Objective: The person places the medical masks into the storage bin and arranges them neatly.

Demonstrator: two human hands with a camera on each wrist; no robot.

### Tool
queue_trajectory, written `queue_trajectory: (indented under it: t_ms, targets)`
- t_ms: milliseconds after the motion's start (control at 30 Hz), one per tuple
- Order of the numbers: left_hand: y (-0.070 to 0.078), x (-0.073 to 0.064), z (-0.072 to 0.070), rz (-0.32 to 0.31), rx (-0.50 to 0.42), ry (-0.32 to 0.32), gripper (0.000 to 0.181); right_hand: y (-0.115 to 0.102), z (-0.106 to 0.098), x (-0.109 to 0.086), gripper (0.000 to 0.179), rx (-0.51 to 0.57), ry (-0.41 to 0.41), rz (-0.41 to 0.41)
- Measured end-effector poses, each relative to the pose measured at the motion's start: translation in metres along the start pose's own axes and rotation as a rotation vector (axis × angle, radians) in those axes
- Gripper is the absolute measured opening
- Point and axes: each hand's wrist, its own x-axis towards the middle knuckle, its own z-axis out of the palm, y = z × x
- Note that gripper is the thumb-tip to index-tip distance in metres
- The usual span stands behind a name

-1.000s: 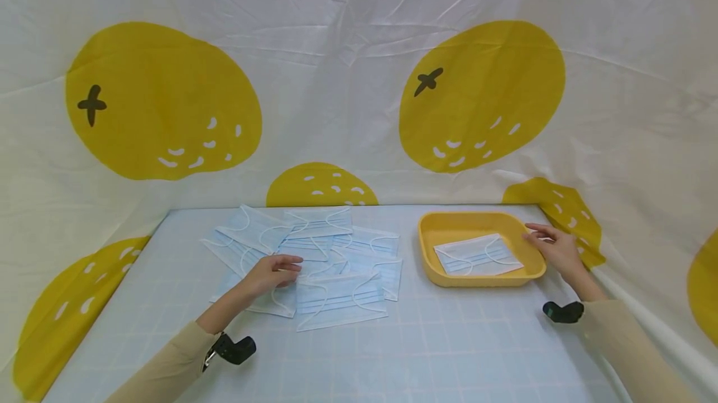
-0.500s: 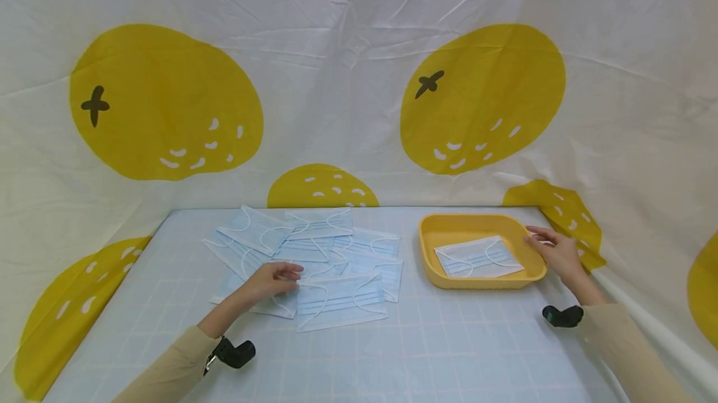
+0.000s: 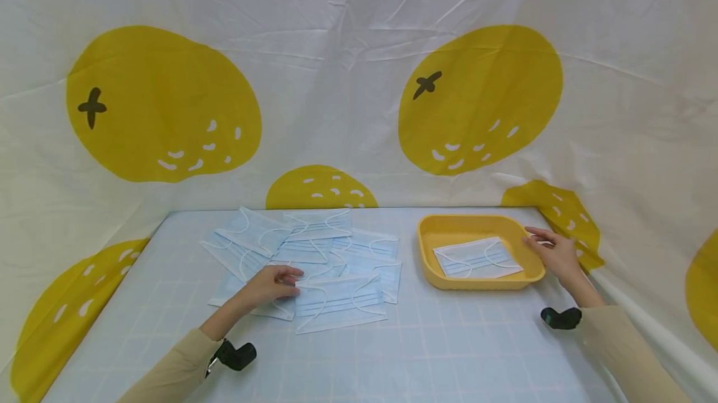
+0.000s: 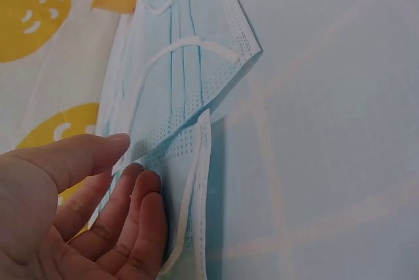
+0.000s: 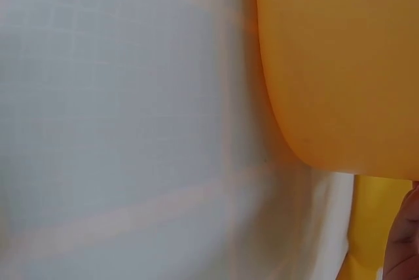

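Several pale blue disposable face masks with white ear loops lie in an overlapping spread left of centre. My left hand point(image 3: 272, 283) is at the left edge of the front face mask point(image 3: 341, 303). In the left wrist view its thumb point(image 4: 98, 152) overlaps a mask's corner, with a gap between thumb and curved fingers. On the right, my right hand point(image 3: 557, 255) grips the right rim of a shallow yellow tray point(image 3: 479, 283). One face mask point(image 3: 475, 258) lies flat inside the tray. Only part of the right hand point(image 5: 402, 241) shows in its wrist view, beside the tray's outer wall.
The table point(image 3: 426, 353) has a light blue checked cover. Behind and at both sides hangs a white cloth point(image 3: 331, 98) printed with big yellow fruit. Black wrist cameras point(image 3: 237, 355) sit on both forearms, low over the table.
My left hand has come slightly down toward the front mask's left edge. The right hand stays at the tray's rim, and the masks and tray have not moved.
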Motion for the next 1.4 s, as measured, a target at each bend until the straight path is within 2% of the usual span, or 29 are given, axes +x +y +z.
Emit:
queue_trajectory:
  t_ms: [300,600,1133,1400]
  targets:
    - [-0.003,0.001,0.002,-0.031,-0.009,-0.003,0.037,0.006,0.003,0.002,0.057,0.010,0.019,0.017]
    - [-0.003,0.000,0.004,-0.051,0.021,0.005,0.033,0.005,0.004,0.000,0.057,0.024,0.027,0.011]
    - [-0.003,-0.001,0.010,-0.046,0.033,0.065,0.028,0.007,0.007,0.002,0.058,0.030,0.050,0.040]
    - [-0.004,-0.002,0.013,-0.033,0.043,0.116,0.025,0.007,0.008,0.001,0.056,0.019,0.067,0.034]
